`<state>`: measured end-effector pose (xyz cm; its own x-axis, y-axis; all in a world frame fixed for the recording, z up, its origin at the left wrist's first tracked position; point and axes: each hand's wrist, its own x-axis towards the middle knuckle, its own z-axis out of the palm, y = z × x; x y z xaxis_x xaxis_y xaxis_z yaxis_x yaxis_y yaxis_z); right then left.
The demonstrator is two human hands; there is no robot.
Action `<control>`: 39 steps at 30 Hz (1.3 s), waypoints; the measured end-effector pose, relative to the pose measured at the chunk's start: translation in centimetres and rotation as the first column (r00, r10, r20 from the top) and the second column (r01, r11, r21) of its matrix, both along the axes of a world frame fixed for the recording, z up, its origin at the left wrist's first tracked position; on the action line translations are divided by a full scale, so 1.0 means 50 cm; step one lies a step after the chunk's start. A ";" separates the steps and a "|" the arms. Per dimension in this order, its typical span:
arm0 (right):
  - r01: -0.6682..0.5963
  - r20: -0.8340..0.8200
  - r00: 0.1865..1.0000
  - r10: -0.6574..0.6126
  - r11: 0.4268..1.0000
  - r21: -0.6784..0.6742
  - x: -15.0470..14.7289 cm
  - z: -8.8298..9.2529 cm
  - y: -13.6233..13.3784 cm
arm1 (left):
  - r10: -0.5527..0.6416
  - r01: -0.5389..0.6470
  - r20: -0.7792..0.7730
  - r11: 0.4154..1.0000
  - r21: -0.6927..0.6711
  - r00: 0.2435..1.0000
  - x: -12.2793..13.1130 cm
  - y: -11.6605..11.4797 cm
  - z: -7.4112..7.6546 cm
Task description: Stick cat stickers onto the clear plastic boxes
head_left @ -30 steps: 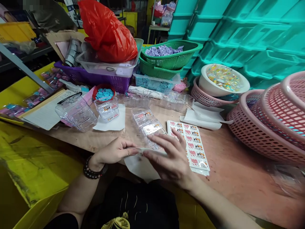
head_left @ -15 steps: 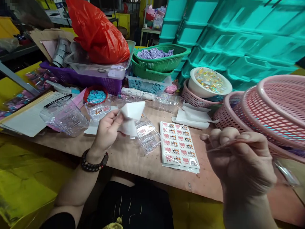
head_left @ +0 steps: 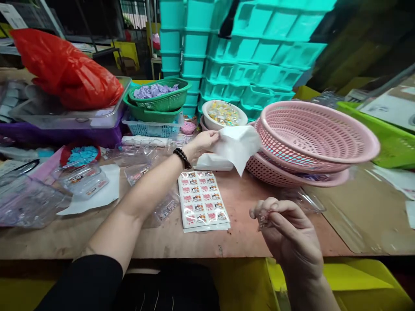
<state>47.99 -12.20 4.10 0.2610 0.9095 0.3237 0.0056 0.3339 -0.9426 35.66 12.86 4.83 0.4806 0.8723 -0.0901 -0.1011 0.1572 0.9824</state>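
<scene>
closest to me is my right hand, lifted above the desk; its fingers are pinched on a small crumpled piece, which looks clear, but i cannot tell exactly what it is. in front of me, flat on the desk, lies a stack of sticker sheets, printed with pink marks and small cats. just left of it, a clear case is partly hidden behind my left forearm. further left, a bigger clear box lies near a small case, which rests on white paper.

beyond the stickers, my left hand is stretched forward and grasps a white sheet by its edge. this sheet hangs in front of the pink baskets; whether it touches them, i cannot tell. behind it stands a white bowl with small wrapped things. at the far side, turquoise crates are piled high.
</scene>
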 end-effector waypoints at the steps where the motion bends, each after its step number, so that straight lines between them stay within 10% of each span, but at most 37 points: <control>1: 0.019 -0.003 1.000 -0.019 0.999 -0.027 0.009 -0.003 -0.006 | 0.037 -0.034 -0.087 0.999 0.039 0.995 0.017 0.003 -0.005; 7: 0.114 0.098 0.991 -0.092 0.963 -0.243 0.024 -0.009 -0.004 | 0.152 -0.003 -0.297 0.894 0.448 0.943 0.013 -0.076 0.026; 12: -0.032 0.255 0.963 0.087 0.977 -0.210 -0.021 0.002 0.049 | 0.007 0.292 -0.442 0.740 0.605 0.897 -0.103 -0.227 0.055; 15: -0.135 0.403 0.896 0.187 0.979 -0.155 -0.068 0.020 0.073 | 0.128 0.288 -0.497 0.682 0.673 0.859 -0.183 -0.284 0.043; 22: -0.082 0.557 0.824 0.098 0.995 -0.055 -0.154 0.038 0.118 | 0.419 -0.169 -0.258 0.747 0.644 0.870 -0.309 -0.328 -0.015; 26: -0.347 0.289 0.848 0.444 0.878 -0.331 -0.200 0.019 0.170 | 0.533 -0.389 -0.148 0.754 0.529 0.833 -0.364 -0.351 -0.059; 35: -0.418 0.540 0.703 0.463 0.883 -0.214 -0.324 0.019 0.277 | 0.685 -0.638 -0.101 0.715 0.288 0.722 -0.447 -0.341 -0.145; 39: -0.381 0.387 0.792 0.472 0.878 -0.290 -0.354 0.016 0.339 | 0.697 -0.656 -0.114 0.709 0.257 0.708 -0.485 -0.303 -0.142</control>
